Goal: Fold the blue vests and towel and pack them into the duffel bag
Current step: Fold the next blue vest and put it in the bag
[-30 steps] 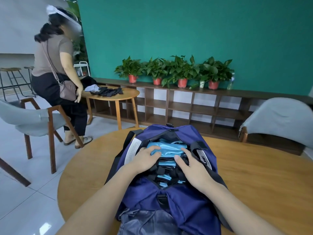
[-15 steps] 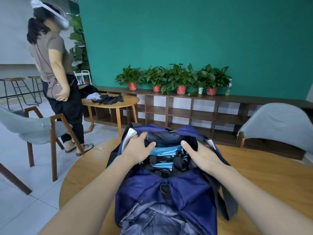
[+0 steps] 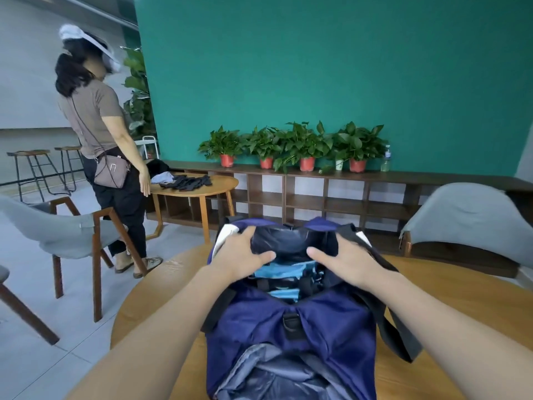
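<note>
Duffel bag (image 3: 291, 336), navy blue with black straps, lies on the round wooden table (image 3: 450, 307) right in front of us, its long axis running away from us and its top opening spread wide. Inside the bag's opening we see the folded blue vests (image 3: 284, 269), light blue cloth with black straps across it, tucked low between the two sides of the bag; we cannot make out the towel apart from them.

Our left hand (image 3: 240, 255) rests on the bag's left rim at the far end, fingers spread and nearly straight over the black lining, thumb pointing toward the middle; it grips nothing. Our right hand (image 3: 344, 259) lies on the bag's right rim opposite it, fingers likewise extended and flat against the fabric, thumb pointing inward. A white tag (image 3: 226, 236) sticks out from the bag just left of our left hand, and a black shoulder strap (image 3: 401, 327) trails off the bag's right side onto the table.

Beyond the bag's far end runs a low wooden shelf unit (image 3: 317, 194) against a green wall, with a row of potted plants (image 3: 305, 145) in red pots on top. Left of the bag and farther back, a person (image 3: 101, 134) in a brown shirt stands beside a small wooden side table (image 3: 199, 189) that carries dark clothing (image 3: 187, 181). A grey chair (image 3: 66, 235) with wooden legs stands left of the bag, and another grey chair (image 3: 470, 220) to the bag's right.
</note>
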`<state>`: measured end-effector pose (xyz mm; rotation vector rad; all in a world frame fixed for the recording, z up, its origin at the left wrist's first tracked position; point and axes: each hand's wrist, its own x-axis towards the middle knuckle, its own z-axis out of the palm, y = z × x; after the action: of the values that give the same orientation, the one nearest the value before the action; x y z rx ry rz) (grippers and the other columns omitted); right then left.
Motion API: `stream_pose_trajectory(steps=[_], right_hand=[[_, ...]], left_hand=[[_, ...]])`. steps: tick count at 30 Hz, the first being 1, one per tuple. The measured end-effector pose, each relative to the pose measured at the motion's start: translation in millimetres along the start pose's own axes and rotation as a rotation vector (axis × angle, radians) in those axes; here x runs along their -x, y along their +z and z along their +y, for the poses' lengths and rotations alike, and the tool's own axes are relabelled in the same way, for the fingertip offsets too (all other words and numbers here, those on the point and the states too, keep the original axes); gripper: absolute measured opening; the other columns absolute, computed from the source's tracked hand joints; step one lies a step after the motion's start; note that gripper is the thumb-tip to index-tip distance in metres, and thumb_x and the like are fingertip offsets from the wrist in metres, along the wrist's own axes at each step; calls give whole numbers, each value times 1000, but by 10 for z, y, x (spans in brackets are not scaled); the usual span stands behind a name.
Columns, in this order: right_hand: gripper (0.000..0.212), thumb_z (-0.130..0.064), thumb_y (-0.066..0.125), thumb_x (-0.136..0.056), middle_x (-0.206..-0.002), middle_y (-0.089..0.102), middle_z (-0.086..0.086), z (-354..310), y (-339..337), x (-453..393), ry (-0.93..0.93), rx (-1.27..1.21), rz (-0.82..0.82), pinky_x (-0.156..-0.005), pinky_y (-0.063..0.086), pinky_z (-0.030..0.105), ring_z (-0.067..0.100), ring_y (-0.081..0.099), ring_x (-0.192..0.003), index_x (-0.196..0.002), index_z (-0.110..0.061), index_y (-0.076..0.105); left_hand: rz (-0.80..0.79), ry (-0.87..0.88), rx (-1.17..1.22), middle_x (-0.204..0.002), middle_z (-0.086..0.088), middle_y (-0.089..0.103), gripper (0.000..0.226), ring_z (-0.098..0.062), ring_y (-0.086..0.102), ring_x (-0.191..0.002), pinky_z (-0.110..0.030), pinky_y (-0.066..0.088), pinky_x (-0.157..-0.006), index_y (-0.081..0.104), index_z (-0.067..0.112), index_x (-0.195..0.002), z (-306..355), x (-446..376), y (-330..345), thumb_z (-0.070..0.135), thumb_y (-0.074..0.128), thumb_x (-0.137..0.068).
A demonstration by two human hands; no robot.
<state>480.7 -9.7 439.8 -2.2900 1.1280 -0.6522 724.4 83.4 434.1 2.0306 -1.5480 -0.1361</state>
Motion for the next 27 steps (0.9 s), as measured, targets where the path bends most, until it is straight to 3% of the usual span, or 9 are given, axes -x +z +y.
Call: stream_pose_trajectory(steps=[5,8,9,11,13,16,22,27], right_hand=[[60,-59,63,-90,-131,58,-16,137,173,229,-12,-24,-69,-95,38,25,12,56,-124,-142,-35,44],[75,-60,63,-90,-140,51,-10,178,161,413,12,-9,-134,-92,40,22,6,60,-99,-152,-27,35],[78,-59,63,-90,-147,49,-6,210,157,476,10,-1,-130,-96,41,23,6,60,-101,-153,-25,34],[75,-54,66,-90,-152,47,-4,259,125,633,-21,0,-91,-106,37,22,10,53,-128,-153,-22,38],[70,-49,68,-91,-148,51,-4,308,68,830,-36,-26,-63,-108,36,20,10,48,-135,-149,-21,43],[64,-50,70,-89,-135,59,-5,447,-45,1173,-25,-39,-38,-104,43,22,8,54,-124,-143,-25,49],[54,-54,67,-89,-118,63,-11,852,-322,2002,52,-38,-10,-89,43,18,-2,58,-101,-136,-31,52],[48,-54,67,-90,-110,66,-12,1344,-526,2803,135,-71,44,-84,44,11,1,61,-103,-130,-31,57]], left_hand=[[-15,2,29,-132,1,61,74,-22,56,-124,-28,43,-93,37,25,-151,-180,198,295,45,72,-88],[15,19,25,-137,2,60,73,-20,57,-123,-27,43,-98,33,27,-155,-138,344,342,39,68,-92],[25,33,22,-135,2,62,71,-17,60,-118,-26,44,-97,32,29,-155,-117,392,359,38,67,-94],[24,41,9,-133,2,64,71,-15,66,-104,-28,48,-95,30,31,-157,-50,485,403,39,64,-95],[17,45,16,-144,0,56,70,-20,64,-111,-35,47,-103,30,29,-157,64,605,476,40,62,-97],[80,120,41,-153,-1,46,60,-20,41,-141,-35,33,-117,41,24,-152,365,839,639,36,62,-97],[139,363,-69,-140,9,54,49,-18,39,-137,-42,37,-111,54,27,-141,1202,1491,1034,40,61,-94],[22,445,18,-136,12,54,47,-11,44,-127,-32,40,-105,53,31,-140,1864,2069,1518,40,63,-95]])
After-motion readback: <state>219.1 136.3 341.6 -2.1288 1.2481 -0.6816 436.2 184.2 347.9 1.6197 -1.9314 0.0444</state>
